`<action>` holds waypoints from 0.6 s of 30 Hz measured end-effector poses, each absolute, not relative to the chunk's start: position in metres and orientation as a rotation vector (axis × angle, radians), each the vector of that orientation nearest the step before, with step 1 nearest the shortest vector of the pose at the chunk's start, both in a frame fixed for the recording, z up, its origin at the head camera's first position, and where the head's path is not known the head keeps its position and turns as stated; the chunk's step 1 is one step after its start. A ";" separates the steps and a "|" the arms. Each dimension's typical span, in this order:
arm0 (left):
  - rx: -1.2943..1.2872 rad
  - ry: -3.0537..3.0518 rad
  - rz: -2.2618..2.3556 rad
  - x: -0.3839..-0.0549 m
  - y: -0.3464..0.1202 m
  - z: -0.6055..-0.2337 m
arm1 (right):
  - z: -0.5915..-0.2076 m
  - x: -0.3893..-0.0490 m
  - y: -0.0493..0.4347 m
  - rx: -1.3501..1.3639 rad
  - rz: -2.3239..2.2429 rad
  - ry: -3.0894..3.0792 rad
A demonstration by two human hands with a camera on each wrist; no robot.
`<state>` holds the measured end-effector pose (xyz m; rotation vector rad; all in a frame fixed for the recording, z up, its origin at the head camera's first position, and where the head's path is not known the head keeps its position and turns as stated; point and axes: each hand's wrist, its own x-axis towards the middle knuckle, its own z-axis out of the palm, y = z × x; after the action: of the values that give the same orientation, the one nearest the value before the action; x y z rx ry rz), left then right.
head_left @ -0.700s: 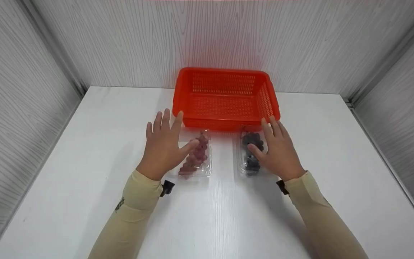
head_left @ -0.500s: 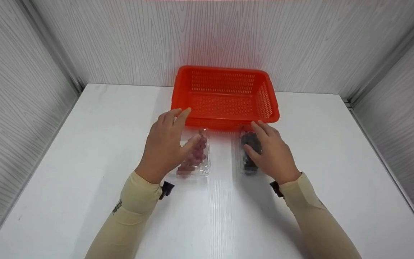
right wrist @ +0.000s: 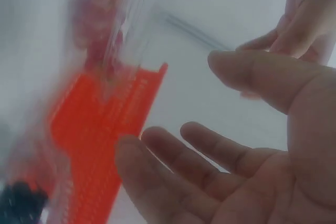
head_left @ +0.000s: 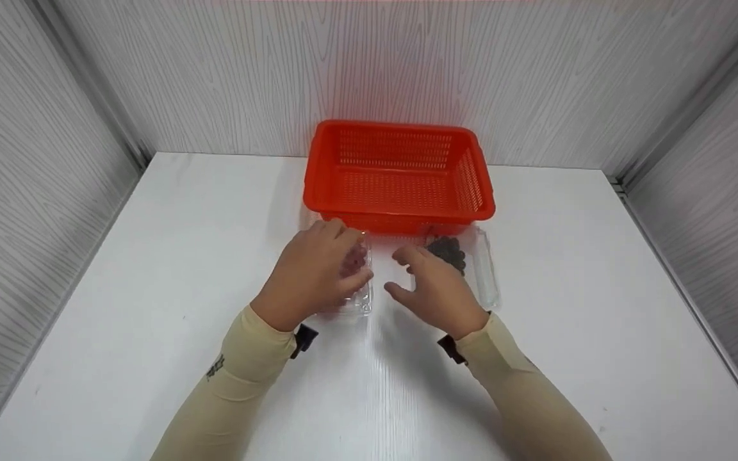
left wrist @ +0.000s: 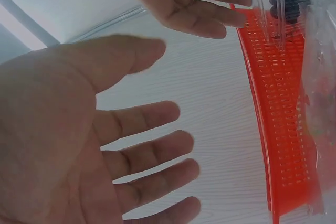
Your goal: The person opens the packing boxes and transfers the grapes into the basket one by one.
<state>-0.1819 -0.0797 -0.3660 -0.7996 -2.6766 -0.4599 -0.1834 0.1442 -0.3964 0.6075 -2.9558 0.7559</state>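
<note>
In the head view, my left hand (head_left: 318, 272) hovers over a clear plastic box (head_left: 367, 306) of red grapes (head_left: 355, 257), hiding much of it. The left wrist view shows that palm bare, fingers apart and thumb spread. My right hand (head_left: 436, 294) has its fingers loosely bent over the near left part of a second clear box (head_left: 487, 275), which holds dark grapes (head_left: 447, 251). Seen from the right wrist, this hand (right wrist: 226, 177) holds nothing. Its fingertips point toward the gap between the two boxes.
A red plastic basket (head_left: 401, 216) with slotted walls stands behind both boxes, close to the back panel (head_left: 407, 57). The white table (head_left: 369, 390) stretches out between grey wood-grain side panels.
The right hand has moved left from over the dark grapes, uncovering the right side of their box. The left hand has shifted slightly right and nearer, its fingers bending.
</note>
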 end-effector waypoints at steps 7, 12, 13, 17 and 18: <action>-0.736 -2.916 -0.493 -0.181 -0.077 -0.385 | -0.413 -0.176 0.129 0.819 0.627 -2.970; -0.592 -3.036 -0.531 -0.185 -0.074 -0.398 | -0.418 -0.176 0.123 0.863 0.627 -3.036; -0.565 -3.049 -0.541 -0.186 -0.074 -0.399 | -0.419 -0.177 0.122 0.867 0.634 -3.044; -0.506 -3.053 -0.579 -0.189 -0.070 -0.405 | -0.423 -0.177 0.119 0.824 0.655 -3.093; -0.501 -3.057 -0.585 -0.189 -0.069 -0.406 | -0.424 -0.177 0.119 0.808 0.662 -3.107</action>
<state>-0.1892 -0.0694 -0.4061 -0.5009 -3.0571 -0.5848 -0.1769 0.1191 -0.4239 0.8076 -3.1067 0.6616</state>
